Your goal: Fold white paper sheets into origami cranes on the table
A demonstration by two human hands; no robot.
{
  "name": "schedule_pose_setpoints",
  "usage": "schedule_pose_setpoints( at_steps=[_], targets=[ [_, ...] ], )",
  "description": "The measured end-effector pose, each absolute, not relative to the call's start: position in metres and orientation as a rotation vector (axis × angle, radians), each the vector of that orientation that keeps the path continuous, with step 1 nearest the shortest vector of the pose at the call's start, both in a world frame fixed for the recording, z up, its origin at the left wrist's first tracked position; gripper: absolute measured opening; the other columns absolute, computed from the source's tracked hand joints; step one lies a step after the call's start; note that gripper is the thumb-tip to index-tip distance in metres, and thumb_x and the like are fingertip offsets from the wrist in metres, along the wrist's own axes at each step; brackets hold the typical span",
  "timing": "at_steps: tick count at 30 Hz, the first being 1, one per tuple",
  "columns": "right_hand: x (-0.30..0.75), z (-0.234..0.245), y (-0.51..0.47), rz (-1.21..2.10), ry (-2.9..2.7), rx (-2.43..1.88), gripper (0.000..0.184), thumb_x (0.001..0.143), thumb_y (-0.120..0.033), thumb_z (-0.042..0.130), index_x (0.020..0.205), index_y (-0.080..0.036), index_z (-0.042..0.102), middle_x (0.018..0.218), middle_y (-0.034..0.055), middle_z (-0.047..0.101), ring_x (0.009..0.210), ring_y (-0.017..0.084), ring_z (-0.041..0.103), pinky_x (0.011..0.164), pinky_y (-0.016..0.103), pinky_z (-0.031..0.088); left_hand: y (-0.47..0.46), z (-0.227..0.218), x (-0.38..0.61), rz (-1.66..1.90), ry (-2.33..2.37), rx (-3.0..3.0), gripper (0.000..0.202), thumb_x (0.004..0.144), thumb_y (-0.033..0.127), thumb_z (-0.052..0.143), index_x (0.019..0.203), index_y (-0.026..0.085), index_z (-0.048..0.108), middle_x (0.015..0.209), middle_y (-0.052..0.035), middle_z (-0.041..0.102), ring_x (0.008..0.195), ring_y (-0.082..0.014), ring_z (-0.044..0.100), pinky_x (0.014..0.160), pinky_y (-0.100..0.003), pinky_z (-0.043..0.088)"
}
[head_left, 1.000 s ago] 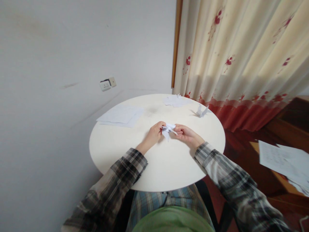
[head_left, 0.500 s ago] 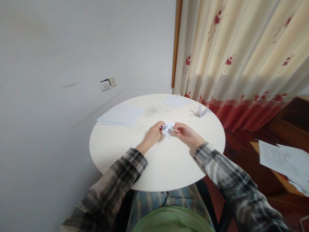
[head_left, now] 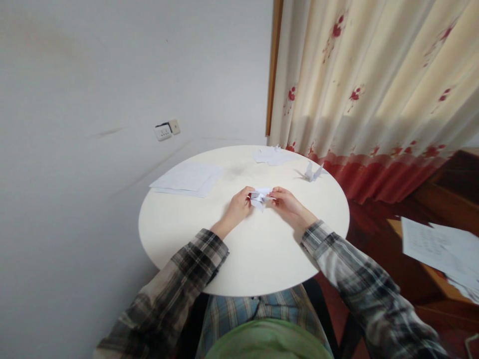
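A small folded white paper figure is held just above the round cream table, near its middle. My left hand pinches the figure's left side with fingers closed. From the other side, my right hand pinches its right side, fingers closed too. Both forearms, in plaid sleeves, rest over the table's near half.
A stack of white sheets lies at the table's back left. More folded paper lies at the far edge, and a finished paper crane stands at the back right. Behind hang a flowered curtain and a wall. Loose sheets lie on wooden furniture at right.
Both hands have drawn slightly closer together and a little away from me. The paper figure has been pressed flatter, its hanging point now tucked up.
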State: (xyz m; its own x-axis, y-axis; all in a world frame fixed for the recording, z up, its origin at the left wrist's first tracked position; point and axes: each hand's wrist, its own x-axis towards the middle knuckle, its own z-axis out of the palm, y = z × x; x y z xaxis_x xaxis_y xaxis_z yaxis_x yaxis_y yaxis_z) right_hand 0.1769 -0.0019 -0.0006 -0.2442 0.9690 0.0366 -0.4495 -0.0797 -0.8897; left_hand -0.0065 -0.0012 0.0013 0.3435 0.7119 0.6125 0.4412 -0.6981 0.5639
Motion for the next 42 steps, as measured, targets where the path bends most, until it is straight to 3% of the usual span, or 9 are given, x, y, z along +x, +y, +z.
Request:
schedule_pose_setpoints(
  at_steps=[7, 14, 19, 22, 30, 34, 42],
  targets=[
    [0.178, -0.003, 0.001, 1.381, -1.122, -0.827, 0.013, 0.057, -0.019, 0.068, 0.068, -0.018, 0.062, 0.067, -0.0019, 0.063, 0.057, 0.007, 0.052, 0.051, 0.019, 0.036, -0.002, 0.002, -0.005, 1.288, 1.042, 2.263, 0.023, 0.065, 0.003, 0.042, 0.082, 0.016, 0.052, 0.072, 0.0004, 0.055, 0.066, -0.0114, 0.050, 0.063, -0.021, 0.039],
    [0.175, -0.005, 0.003, 1.058, -1.319, -0.882, 0.022, 0.060, -0.024, 0.064, 0.082, -0.019, 0.067, 0.088, 0.0035, 0.069, 0.079, 0.016, 0.060, 0.074, 0.030, 0.044, 0.001, 0.005, -0.001, 1.341, 1.016, 1.913, 0.016, 0.064, 0.008, 0.054, 0.077, 0.016, 0.051, 0.075, 0.0005, 0.056, 0.068, -0.0109, 0.052, 0.064, -0.021, 0.041],
    [0.174, -0.004, -0.003, 0.660, -1.496, -0.915, 0.018, 0.068, -0.022, 0.059, 0.083, -0.020, 0.068, 0.090, 0.0044, 0.068, 0.085, 0.017, 0.060, 0.078, 0.031, 0.045, 0.007, 0.001, 0.003, 1.292, 0.849, 1.558, 0.035, 0.053, 0.016, 0.068, 0.083, 0.016, 0.049, 0.076, 0.0021, 0.057, 0.069, -0.0115, 0.053, 0.066, -0.023, 0.042],
    [0.173, -0.001, -0.008, 0.536, -1.542, -0.921, 0.015, 0.071, -0.022, 0.058, 0.082, -0.019, 0.067, 0.086, 0.0041, 0.068, 0.082, 0.017, 0.061, 0.077, 0.030, 0.046, 0.006, 0.000, 0.002, 1.197, 0.795, 1.493, 0.036, 0.050, 0.017, 0.071, 0.080, 0.015, 0.051, 0.072, 0.0026, 0.058, 0.066, -0.0102, 0.052, 0.064, -0.022, 0.040],
    [0.175, -0.002, -0.012, 0.508, -1.594, -0.913, 0.013, 0.074, -0.027, 0.059, 0.084, -0.024, 0.067, 0.088, 0.0020, 0.067, 0.080, 0.017, 0.060, 0.078, 0.030, 0.045, -0.002, 0.005, -0.002, 1.066, 0.753, 1.386, 0.030, 0.052, 0.019, 0.072, 0.078, 0.013, 0.057, 0.068, 0.0023, 0.057, 0.060, -0.0072, 0.049, 0.059, -0.020, 0.037],
    [0.176, 0.003, -0.015, 0.523, -1.585, -0.922, 0.009, 0.073, -0.029, 0.061, 0.076, -0.026, 0.069, 0.082, 0.0031, 0.067, 0.079, 0.019, 0.058, 0.078, 0.033, 0.044, -0.004, 0.010, -0.002, 1.072, 0.768, 1.314, 0.033, 0.051, 0.020, 0.074, 0.078, 0.013, 0.058, 0.070, 0.0015, 0.059, 0.061, -0.0075, 0.050, 0.061, -0.021, 0.039],
    [0.176, 0.007, -0.019, 0.576, -1.653, -0.849, 0.009, 0.071, -0.031, 0.064, 0.077, -0.026, 0.068, 0.089, 0.0052, 0.062, 0.087, 0.019, 0.055, 0.078, 0.033, 0.043, -0.007, 0.013, -0.002, 1.089, 0.736, 1.187, 0.040, 0.049, 0.018, 0.076, 0.085, 0.014, 0.057, 0.077, 0.0000, 0.063, 0.066, -0.0088, 0.055, 0.067, -0.023, 0.043]
  ],
)
